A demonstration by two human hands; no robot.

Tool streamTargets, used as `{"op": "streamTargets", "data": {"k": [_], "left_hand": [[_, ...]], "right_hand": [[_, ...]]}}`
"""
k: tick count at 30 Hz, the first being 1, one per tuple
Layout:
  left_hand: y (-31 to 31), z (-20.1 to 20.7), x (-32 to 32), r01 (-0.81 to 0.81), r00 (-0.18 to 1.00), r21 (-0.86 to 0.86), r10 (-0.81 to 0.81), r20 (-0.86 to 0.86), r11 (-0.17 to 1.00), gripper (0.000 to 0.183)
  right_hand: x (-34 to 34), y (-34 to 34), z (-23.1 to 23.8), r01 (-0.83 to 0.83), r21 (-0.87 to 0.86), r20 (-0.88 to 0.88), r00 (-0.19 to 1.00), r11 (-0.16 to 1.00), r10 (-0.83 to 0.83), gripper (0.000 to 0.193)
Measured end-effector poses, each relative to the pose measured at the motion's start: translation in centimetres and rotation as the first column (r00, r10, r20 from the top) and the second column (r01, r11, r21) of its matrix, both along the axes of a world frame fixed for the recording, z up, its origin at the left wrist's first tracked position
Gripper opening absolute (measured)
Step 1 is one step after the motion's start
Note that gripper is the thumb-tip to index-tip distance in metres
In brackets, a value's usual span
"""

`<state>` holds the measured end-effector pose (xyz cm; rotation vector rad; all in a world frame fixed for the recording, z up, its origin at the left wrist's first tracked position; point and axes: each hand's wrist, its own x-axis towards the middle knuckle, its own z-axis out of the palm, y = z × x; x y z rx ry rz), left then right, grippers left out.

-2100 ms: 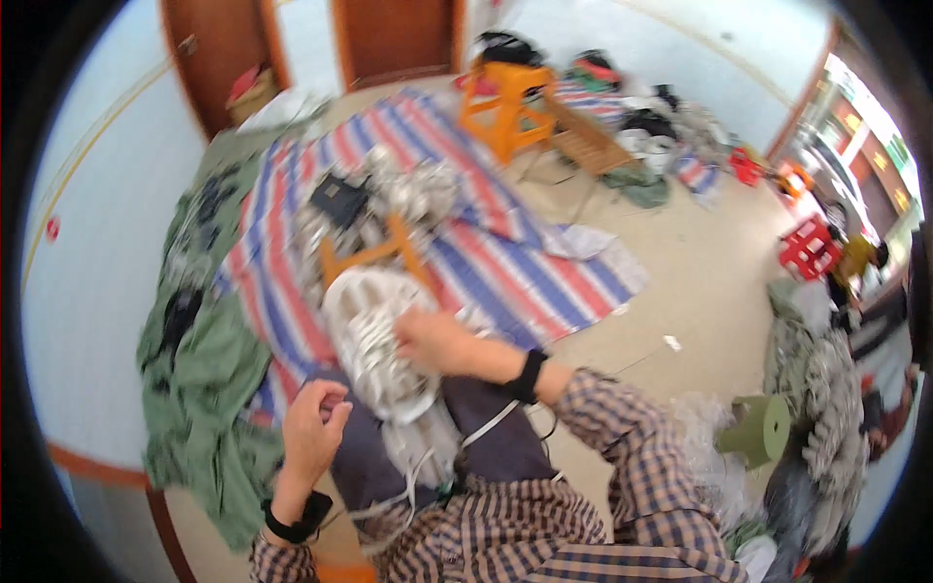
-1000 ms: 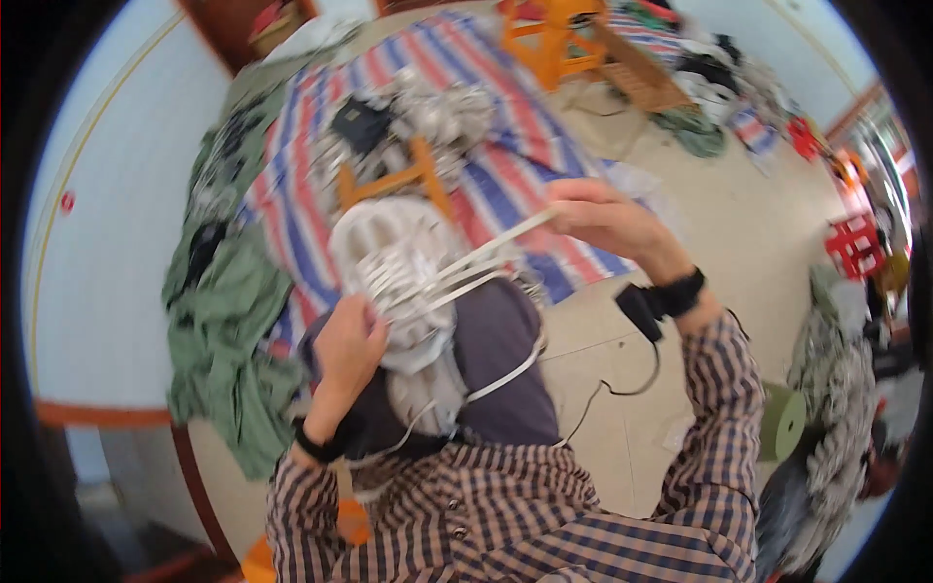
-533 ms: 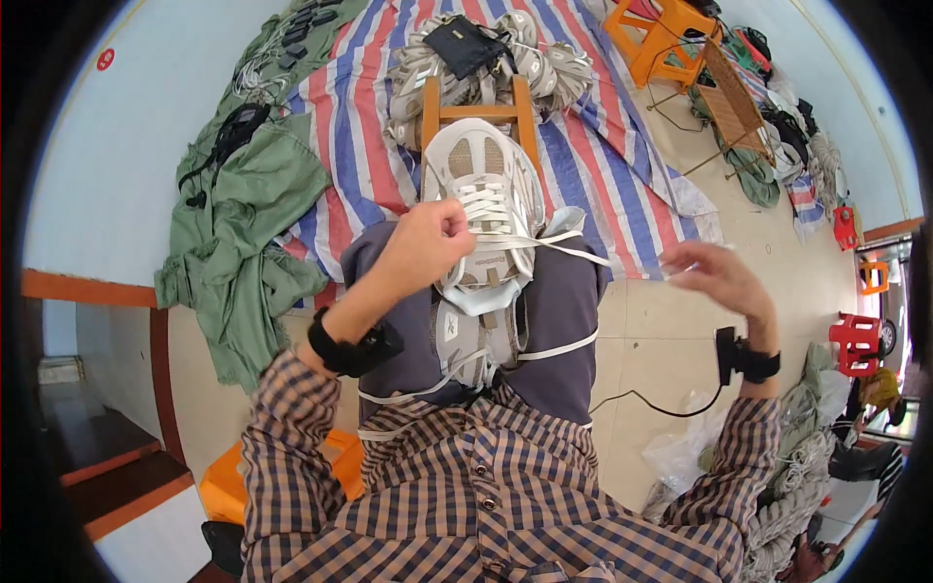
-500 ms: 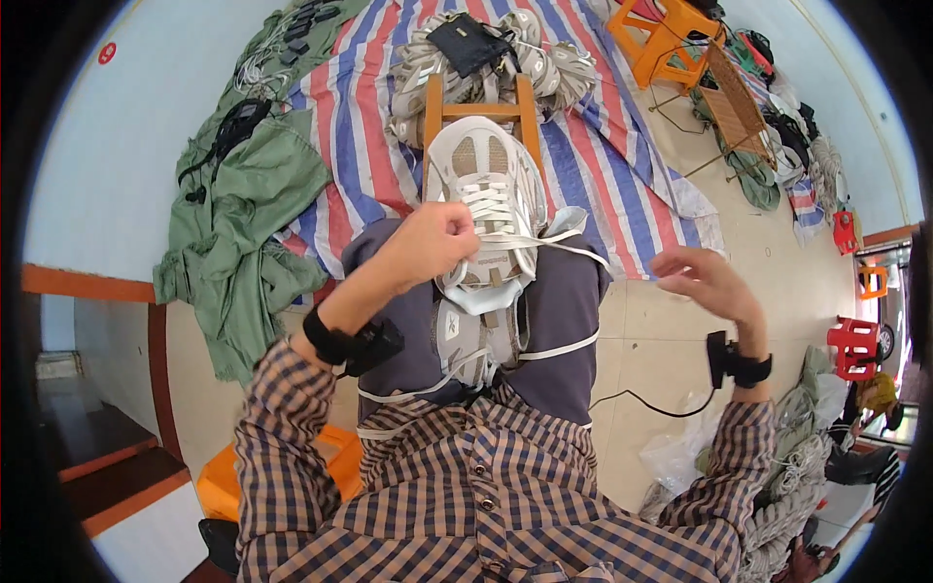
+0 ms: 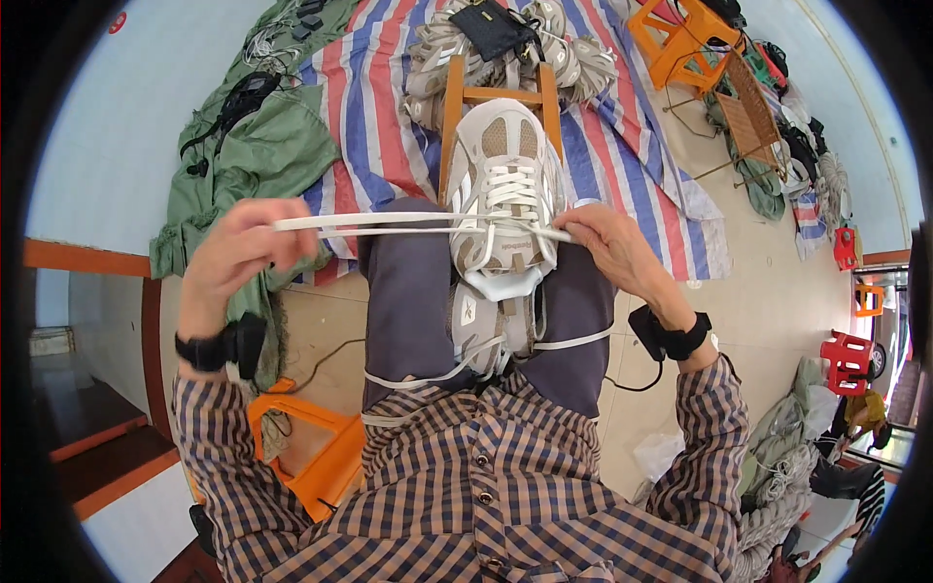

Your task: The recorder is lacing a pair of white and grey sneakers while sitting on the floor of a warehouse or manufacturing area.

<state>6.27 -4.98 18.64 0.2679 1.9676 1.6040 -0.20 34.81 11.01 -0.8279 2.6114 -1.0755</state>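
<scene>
A white and beige sneaker [image 5: 506, 136] rests toe-away above my lap, against a wooden frame [image 5: 455, 117]. White laces criss-cross its tongue. From its upper eyelets the white shoelace [image 5: 379, 220] runs taut in two strands out to the left. My left hand [image 5: 243, 248] is closed on those strands, fingers slightly blurred. Close by the sneaker's right side, my right hand [image 5: 622, 255] pinches the lace with thumb and fingertips. A second sneaker [image 5: 468, 309] lies between my thighs under the first one, its lower part partly hidden, with loose white lace across my legs.
Beyond the wooden frame, a pile of sneakers [image 5: 432, 63] with a black pouch [image 5: 491, 27] lies on a striped tarp [image 5: 384, 146]. Green cloth [image 5: 277, 141] is heaped at left. Orange stools [image 5: 680, 49] and a wicker chair [image 5: 753, 107] stand at far right.
My left hand has moved left, drawing the lace out from the sneaker. My right hand has come in from the right and now grips the lace beside the shoe.
</scene>
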Motion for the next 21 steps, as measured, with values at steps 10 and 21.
{"op": "streamTargets", "data": {"k": [10,21], "left_hand": [[-5.6,3.3,9.9,0.043,0.999,0.388,-0.045,-0.003,0.921,0.029],[7.6,-5.3,4.5,-0.226,0.841,-0.209,0.082,-0.535,0.951,0.023]], "right_hand": [[0.4,-2.0,1.2,0.107,0.093,0.044,0.993,0.99,-0.111,0.018],[1.0,-6.6,0.7,0.018,0.233,-0.543,0.832,0.972,0.115,0.02]]}}
